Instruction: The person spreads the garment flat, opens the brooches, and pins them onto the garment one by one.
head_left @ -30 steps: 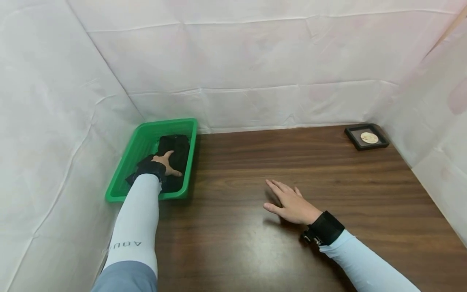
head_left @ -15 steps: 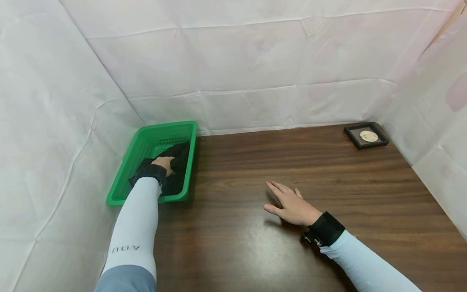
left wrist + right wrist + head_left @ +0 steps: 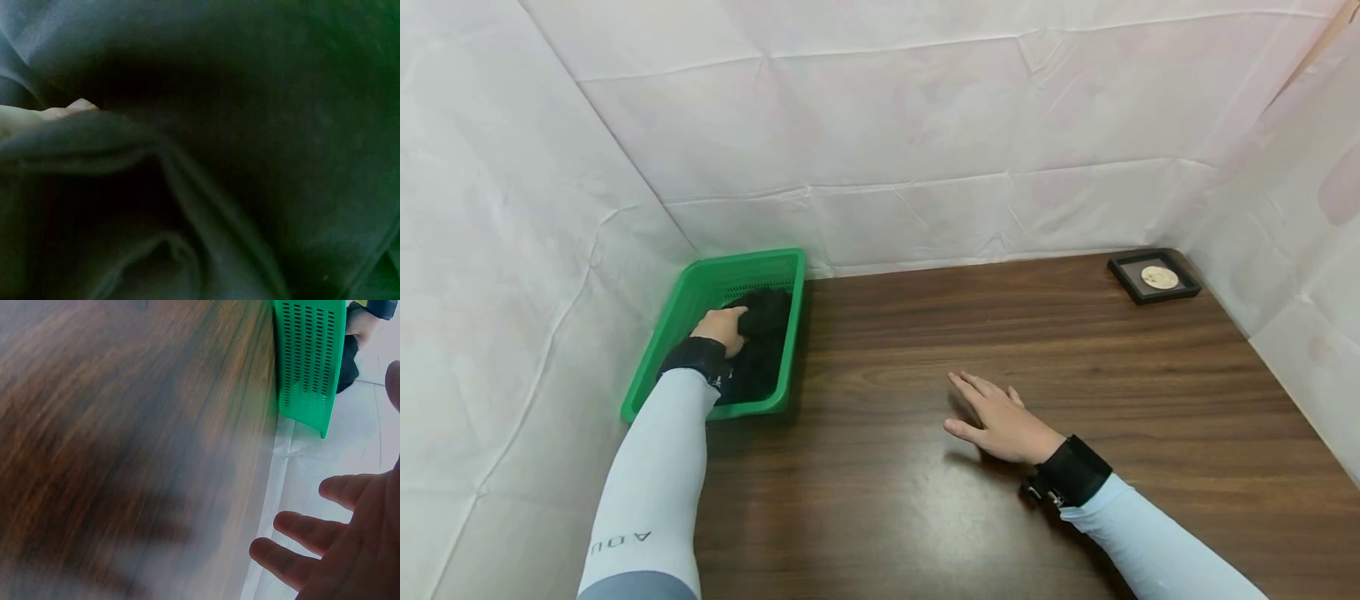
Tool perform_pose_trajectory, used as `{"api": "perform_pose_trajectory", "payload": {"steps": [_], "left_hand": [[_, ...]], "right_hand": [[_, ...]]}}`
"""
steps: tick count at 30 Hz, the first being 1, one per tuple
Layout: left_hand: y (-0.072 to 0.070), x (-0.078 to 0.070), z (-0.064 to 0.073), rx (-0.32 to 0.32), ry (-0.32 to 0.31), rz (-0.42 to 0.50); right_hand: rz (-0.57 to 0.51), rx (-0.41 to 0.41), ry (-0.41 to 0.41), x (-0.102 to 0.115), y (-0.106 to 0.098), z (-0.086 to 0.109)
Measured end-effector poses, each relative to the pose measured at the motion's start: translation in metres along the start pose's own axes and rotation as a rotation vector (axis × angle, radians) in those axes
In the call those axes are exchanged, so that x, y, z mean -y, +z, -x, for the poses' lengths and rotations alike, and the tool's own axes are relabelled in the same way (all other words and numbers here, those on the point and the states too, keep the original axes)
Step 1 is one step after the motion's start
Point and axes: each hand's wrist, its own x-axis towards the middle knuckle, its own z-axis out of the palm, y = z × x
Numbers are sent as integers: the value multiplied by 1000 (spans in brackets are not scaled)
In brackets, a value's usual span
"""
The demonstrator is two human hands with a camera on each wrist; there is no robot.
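My left hand is over the green basket at the left and grips a bunch of black cloth. Folds of the cloth fill the left wrist view, with a bit of the hand at its left edge. In the right wrist view, part of the cloth shows beyond the basket's rim, below the left hand. My right hand stays over the wooden table, fingers spread and holding nothing.
At the far right corner lies a small black frame with a round cream-coloured disc in it. White sheeting hangs behind the table and along both sides. The basket stands close to the left and back sheets.
My left hand was spread over the cloth; it has closed on it and drawn up and to the left, bunching the cloth. The right hand has stayed put.
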Motion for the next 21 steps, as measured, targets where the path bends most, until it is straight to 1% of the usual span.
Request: {"api": "perform_pose_trajectory", "payload": {"steps": [4, 6, 10, 16, 21], "left_hand": [[-17, -6, 8, -31, -7, 20], [-24, -6, 10, -51, -9, 16], [-41, -11, 16, -88, -9, 16], [-67, -29, 25, -153, 33, 30], [-82, -39, 32, -194, 55, 16]], "right_hand": [[2, 1, 1, 1, 0, 1], [4, 2, 2, 2, 0, 1], [4, 2, 0, 3, 0, 1], [-3, -6, 3, 4, -1, 1], [6, -1, -5, 7, -2, 0]]}}
